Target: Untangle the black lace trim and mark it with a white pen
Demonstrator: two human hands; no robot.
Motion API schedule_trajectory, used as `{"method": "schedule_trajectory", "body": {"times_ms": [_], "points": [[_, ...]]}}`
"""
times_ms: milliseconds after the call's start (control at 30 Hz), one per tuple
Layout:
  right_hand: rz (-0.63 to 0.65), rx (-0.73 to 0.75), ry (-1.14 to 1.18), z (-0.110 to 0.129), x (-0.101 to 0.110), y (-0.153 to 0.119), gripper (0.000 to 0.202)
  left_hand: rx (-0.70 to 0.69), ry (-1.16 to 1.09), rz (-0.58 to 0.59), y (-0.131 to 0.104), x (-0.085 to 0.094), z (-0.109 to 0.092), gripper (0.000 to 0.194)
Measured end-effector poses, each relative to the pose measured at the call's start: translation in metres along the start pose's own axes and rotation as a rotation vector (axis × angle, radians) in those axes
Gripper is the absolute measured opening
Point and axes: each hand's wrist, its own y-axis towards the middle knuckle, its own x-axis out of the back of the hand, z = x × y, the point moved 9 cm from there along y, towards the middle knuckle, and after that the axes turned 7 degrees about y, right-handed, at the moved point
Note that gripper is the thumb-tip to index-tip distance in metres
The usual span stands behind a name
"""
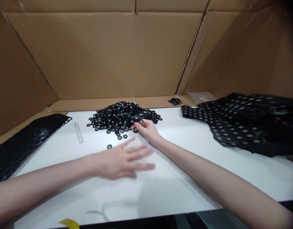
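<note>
My left hand (122, 159) hovers over the white tabletop (160, 194), slightly blurred, with its fingers spread and nothing in it. At the near side of a heap of small black rings with grey centres (115, 114), my right hand (148, 130) pinches a small black piece with grey dots (138, 117). That piece overlaps the heap, so its far edge is hard to make out. One loose black ring with a grey centre (109, 146) lies in front of the heap, beyond my left wrist.
A large black sheet with grey dots (234, 127) lies rumpled at the right. On the left are a glossy black stack (29, 143) and a clear tube (78, 133). Another small ring cluster (175, 101) sits at the back. Cardboard walls (113, 57) surround the table; yellow tape (69, 223) shows in front.
</note>
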Motion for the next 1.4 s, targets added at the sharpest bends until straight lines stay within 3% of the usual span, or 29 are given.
{"method": "schedule_trajectory", "body": {"times_ms": [67, 133, 233, 400, 533, 700, 900, 1400], "points": [[-0.034, 0.028, 0.021, -0.001, 0.004, 0.002, 0.028, 0.122, 0.105, -0.171, -0.008, 0.008, 0.041, 0.047], [-0.065, 0.053, 0.020, -0.002, 0.008, 0.004, 0.029, 0.284, 0.167, -0.419, -0.022, 0.028, 0.077, 0.043], [-0.060, 0.062, -0.015, -0.004, 0.008, 0.006, 0.029, 0.484, 0.191, -0.655, -0.032, 0.046, 0.107, 0.031], [-0.017, 0.130, -0.060, 0.000, 0.005, 0.005, 0.026, 0.522, 0.099, -0.616, -0.004, 0.029, 0.112, 0.029], [-0.009, 0.122, -0.126, 0.002, 0.005, 0.002, 0.023, 0.534, -0.055, -0.628, 0.001, 0.014, 0.119, 0.027], [-0.020, 0.156, -0.293, 0.012, 0.003, -0.002, 0.020, 0.549, -0.100, -0.613, -0.001, 0.016, 0.119, 0.022], [-0.035, 0.170, -0.313, 0.019, 0.001, -0.004, 0.016, 0.548, 0.054, -0.573, 0.006, 0.015, 0.113, 0.025], [0.013, 0.109, -0.265, 0.015, -0.004, -0.003, 0.022, 0.749, -0.177, -0.865, -0.021, 0.025, 0.139, 0.022]]}}
